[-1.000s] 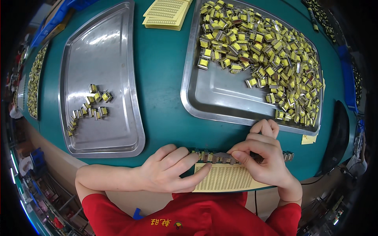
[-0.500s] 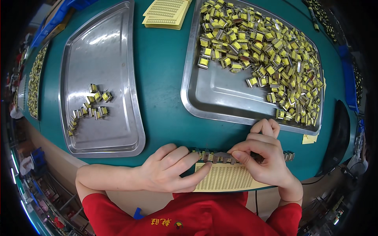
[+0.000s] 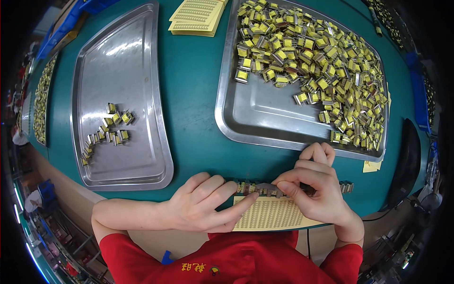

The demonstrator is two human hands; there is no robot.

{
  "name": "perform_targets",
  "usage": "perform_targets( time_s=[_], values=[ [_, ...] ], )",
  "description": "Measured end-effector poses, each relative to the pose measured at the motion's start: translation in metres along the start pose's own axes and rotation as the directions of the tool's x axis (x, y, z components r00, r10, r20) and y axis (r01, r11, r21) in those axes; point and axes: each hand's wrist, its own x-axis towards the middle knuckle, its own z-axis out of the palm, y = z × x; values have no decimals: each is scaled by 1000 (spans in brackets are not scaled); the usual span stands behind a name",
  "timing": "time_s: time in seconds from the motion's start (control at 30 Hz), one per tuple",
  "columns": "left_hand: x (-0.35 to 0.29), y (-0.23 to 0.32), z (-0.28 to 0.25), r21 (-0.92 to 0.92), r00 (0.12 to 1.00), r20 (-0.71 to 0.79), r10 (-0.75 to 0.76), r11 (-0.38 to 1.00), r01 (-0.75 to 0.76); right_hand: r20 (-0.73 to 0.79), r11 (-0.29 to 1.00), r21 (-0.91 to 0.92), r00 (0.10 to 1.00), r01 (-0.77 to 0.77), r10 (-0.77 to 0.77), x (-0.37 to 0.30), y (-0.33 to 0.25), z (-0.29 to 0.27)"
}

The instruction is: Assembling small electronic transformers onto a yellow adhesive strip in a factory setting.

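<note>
A row of small transformers (image 3: 246, 187) with yellow windings and metallic sides lies along the table's near side. My left hand (image 3: 203, 201) is closed at its left end, fingers curled on the far side and the lowest digit's tip pressed on the near side. My right hand (image 3: 314, 184) pinches a thin dark grey piece (image 3: 267, 186) between thumb and forefinger, over the middle of the row. What kind of piece it is cannot be made out. The right hand hides part of the row. Just in front lies a yellow label sheet (image 3: 269, 213), partly under both hands.
At right, a deep metal tray (image 3: 227, 120) holds a heap of transformers (image 3: 307, 52). A shallower metal tray (image 3: 163, 156) at left has a small group of transformers (image 3: 116, 125). More yellow sheets (image 3: 196, 19) lie between them at the back. A black object (image 3: 407, 161) stands far right.
The tip of my left hand's lowest digit has shifted slightly right and up along the row. My right hand stays nearly still, its pinch unchanged.
</note>
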Motion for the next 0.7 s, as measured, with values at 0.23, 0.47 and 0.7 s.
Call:
perform_targets(
  time_s=[0.23,0.47,0.7],
  values=[
    [1,0,-1,14,1000,10,11,1000,-11,5,1000,-1,1000,-3,3,0,0,0],
    [2,0,0,12,1000,9,15,1000,-15,-14,999,28,1000,-28,28,0,-1,-5],
    [1,2,0,2,999,41,10,1000,-10,-48,996,13,995,-84,84,-1,-6,-18]
  ],
)
